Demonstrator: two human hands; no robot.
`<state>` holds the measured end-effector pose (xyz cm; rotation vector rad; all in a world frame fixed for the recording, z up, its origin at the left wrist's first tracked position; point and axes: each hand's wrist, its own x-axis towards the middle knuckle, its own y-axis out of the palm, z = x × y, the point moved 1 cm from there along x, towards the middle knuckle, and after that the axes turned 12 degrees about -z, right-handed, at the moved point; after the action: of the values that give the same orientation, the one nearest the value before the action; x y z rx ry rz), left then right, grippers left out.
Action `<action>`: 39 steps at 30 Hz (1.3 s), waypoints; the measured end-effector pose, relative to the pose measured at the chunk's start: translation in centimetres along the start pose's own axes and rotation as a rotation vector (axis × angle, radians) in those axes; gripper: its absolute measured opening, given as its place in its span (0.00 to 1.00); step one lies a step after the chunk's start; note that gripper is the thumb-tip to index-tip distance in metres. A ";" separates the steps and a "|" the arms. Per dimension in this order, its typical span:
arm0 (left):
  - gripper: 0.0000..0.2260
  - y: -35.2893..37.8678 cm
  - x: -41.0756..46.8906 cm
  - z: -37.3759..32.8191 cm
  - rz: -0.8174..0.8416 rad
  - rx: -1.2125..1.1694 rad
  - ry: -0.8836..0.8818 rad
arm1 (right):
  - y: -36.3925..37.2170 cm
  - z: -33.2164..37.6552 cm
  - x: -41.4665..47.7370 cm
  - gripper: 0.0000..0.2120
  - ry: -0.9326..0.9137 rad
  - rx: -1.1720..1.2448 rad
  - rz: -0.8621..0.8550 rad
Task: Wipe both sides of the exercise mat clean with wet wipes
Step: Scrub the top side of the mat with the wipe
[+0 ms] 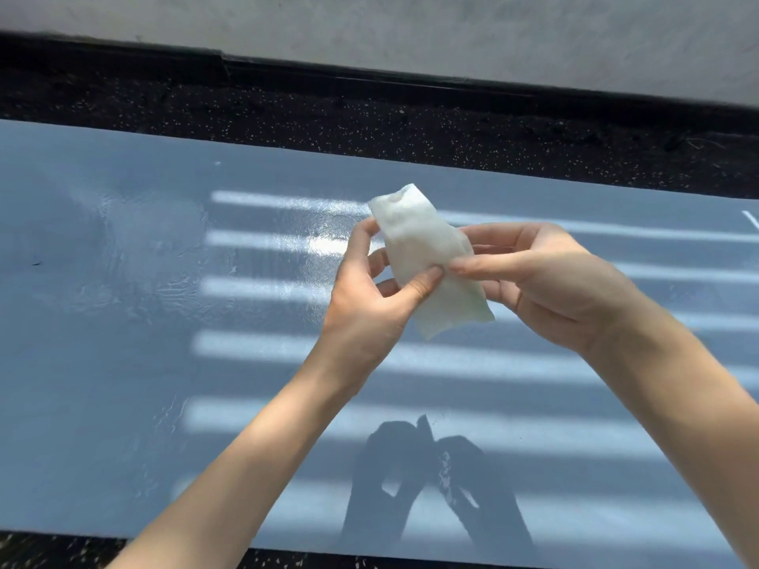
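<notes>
A blue-grey exercise mat (123,363) lies flat across the floor and fills most of the view, with wet streaks shining on its left half. Above its middle I hold a folded white wet wipe (415,244) in the air. My left hand (369,297) pinches the wipe from the left between thumb and fingers. My right hand (546,281) pinches it from the right, thumb on top. The wipe's upper end sticks up past both hands and its lower corner hangs below them.
Dark speckled flooring (287,121) runs along the mat's far edge and shows again at the near edge. Behind it a black baseboard (369,80) meets a grey wall (410,30). Stripes of sunlight and the shadow of my hands fall on the mat.
</notes>
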<state>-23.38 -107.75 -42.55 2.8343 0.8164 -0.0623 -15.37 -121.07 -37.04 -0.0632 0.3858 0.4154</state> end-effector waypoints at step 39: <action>0.04 -1.0 1.1 0.9 0.105 0.087 -0.158 | -1.0 -0.6 0.8 0.03 -0.207 -0.436 -0.240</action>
<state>-23.02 -106.49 -43.67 2.9018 0.6460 -0.3090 -14.49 -121.75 -37.92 -0.4831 0.0754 0.2591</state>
